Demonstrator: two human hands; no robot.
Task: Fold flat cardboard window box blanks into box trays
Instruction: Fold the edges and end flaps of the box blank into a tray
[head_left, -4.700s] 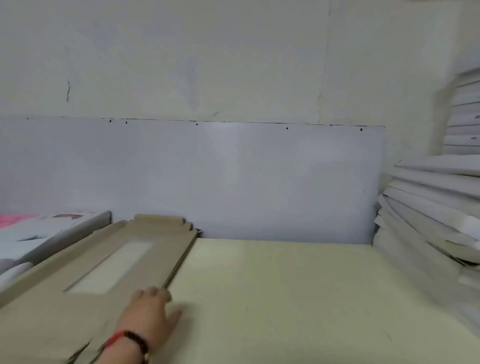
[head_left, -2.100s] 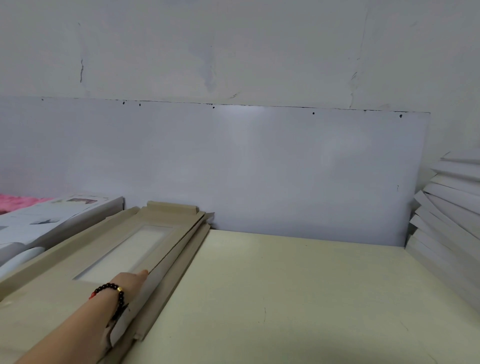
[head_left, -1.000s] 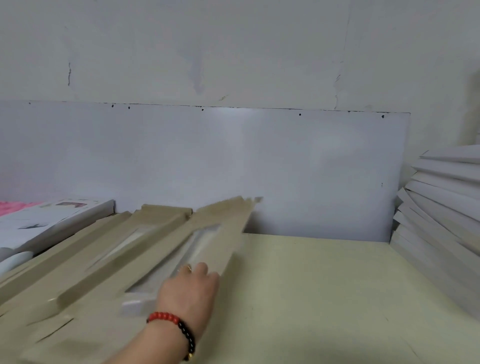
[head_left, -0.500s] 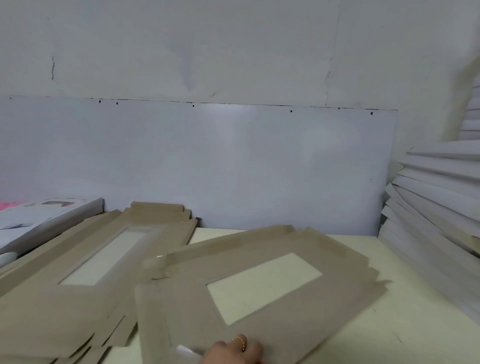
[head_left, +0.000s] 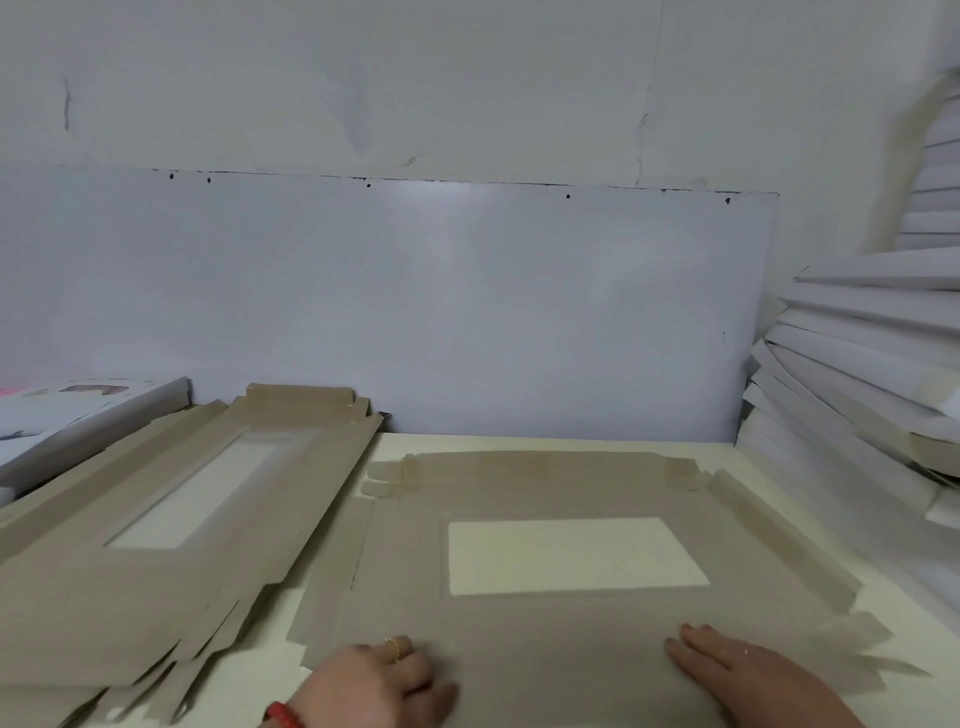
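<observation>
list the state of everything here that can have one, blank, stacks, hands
single blank: flat on the table, unfolded, window cut-out open to the tabletop
stack of blanks: flat, unfolded, piled to the left
white stack: folded pieces piled unevenly at right
left hand: resting on the blank's near edge, fingers loosely bent
right hand: flat on the blank, fingers straight

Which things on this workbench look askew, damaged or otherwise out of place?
The white stack at the right is untidy: its pieces splay at differing angles and overhang. The pile of blanks at the left is fanned unevenly at its near edge. The single blank lies flat and looks undamaged under both hands.
</observation>
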